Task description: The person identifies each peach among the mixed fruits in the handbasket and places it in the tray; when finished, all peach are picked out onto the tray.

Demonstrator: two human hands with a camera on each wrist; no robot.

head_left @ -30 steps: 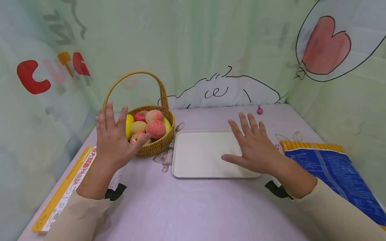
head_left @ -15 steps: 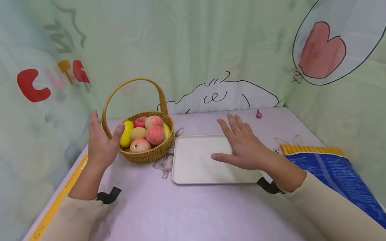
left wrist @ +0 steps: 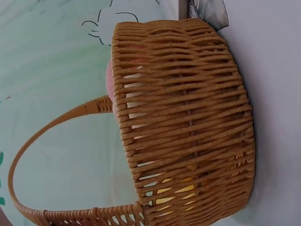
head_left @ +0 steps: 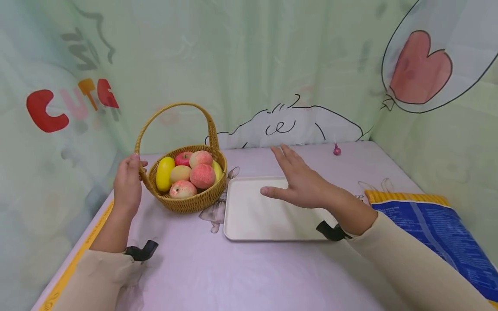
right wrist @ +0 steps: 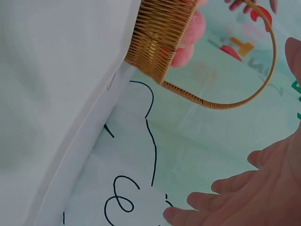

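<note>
A pale green curtain (head_left: 241,56) closes in a table (head_left: 218,276) covered in a lilac cloth. At the right lies a blue bag (head_left: 424,229) with an orange top band; in the middle is a cream tray (head_left: 249,220), rectangular with rounded corners and a low rim. Just left of the tray, on the table, stands a wicker basket (head_left: 194,203), golden brown, round and loosely woven, with gaps through which yellow shows in the left wrist view. Its tall handle (head_left: 212,134) arches well above the fruit.

Both hands come out of beige sleeves. The right hand (head_left: 301,181) is spread, fingers straight and thumb held apart, above the tray and touching nothing. The left hand (head_left: 129,181) grips the near left foot of the handle, its fingers curled round to the inner side.

Heaped in the basket are a long yellow fruit (head_left: 165,173), three pink-and-cream peaches (head_left: 202,176), a tan round fruit (head_left: 180,173), a red apple (head_left: 183,158) and, at the right wall, a curved yellow fruit (head_left: 217,171). Smallest, near the back edge of the table, sits a purple bulb-like thing (head_left: 336,150)
</note>
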